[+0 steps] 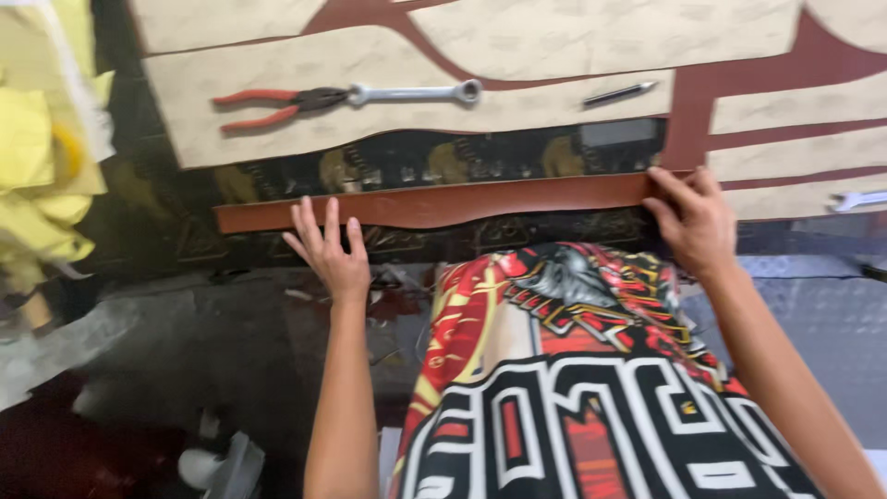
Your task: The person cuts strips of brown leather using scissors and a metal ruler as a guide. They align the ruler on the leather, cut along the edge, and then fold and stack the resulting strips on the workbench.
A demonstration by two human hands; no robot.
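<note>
I note brown strip (434,205) under left hand (325,249) and right hand (691,220): smooth, semi-matt, wood or laminate, cannot confirm. Pale panel (277,120): marbled, matt, slightly rough. Wrench (416,92): bare metal, glossy. Pliers (277,103): dark metal jaws, red plastic grips. Shirt (573,388): printed cloth, soft sheen. Yellow material (37,166): crumpled cloth. Floor plate (822,314): patterned metal, dull.

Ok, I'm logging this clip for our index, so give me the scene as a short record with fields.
left hand: left hand flat on the brown strip, near its left end
right hand: right hand grips the strip's right end
strip: long, wavy-edged, lying across a dark patterned surface
tools: red-handled pliers, combination wrench, dark pen-like tool on a beige panel
left edge: yellow material
</note>
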